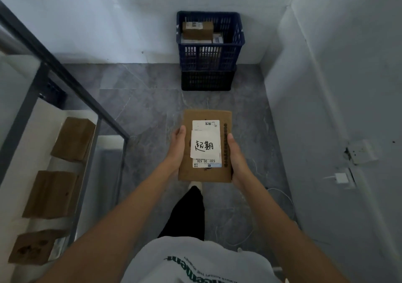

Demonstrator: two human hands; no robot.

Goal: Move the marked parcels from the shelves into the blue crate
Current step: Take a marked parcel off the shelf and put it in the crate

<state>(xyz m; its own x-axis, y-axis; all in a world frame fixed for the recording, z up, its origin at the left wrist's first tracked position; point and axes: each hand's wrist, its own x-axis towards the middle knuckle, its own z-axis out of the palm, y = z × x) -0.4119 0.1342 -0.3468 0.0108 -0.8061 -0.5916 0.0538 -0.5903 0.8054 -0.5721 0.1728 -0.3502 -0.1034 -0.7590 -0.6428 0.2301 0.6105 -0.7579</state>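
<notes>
I hold a flat brown cardboard parcel point(206, 175) out in front of me, level, with a white shipping label and a white slip with handwritten black characters on top. My left hand point(177, 146) grips its left edge and my right hand point(237, 160) grips its right edge. The blue crate point(237, 43) stands ahead against the back wall, stacked on a darker crate point(206, 80). Several brown and white parcels point(198, 29) lie inside the blue crate.
A grey metal shelf unit point(65, 73) runs along my left, with three brown boxes point(72, 139) on its white shelf. White walls close in at the back and right. Grey marble floor point(141, 100) lies between me and the crate. A white cable point(282, 197) trails on the floor.
</notes>
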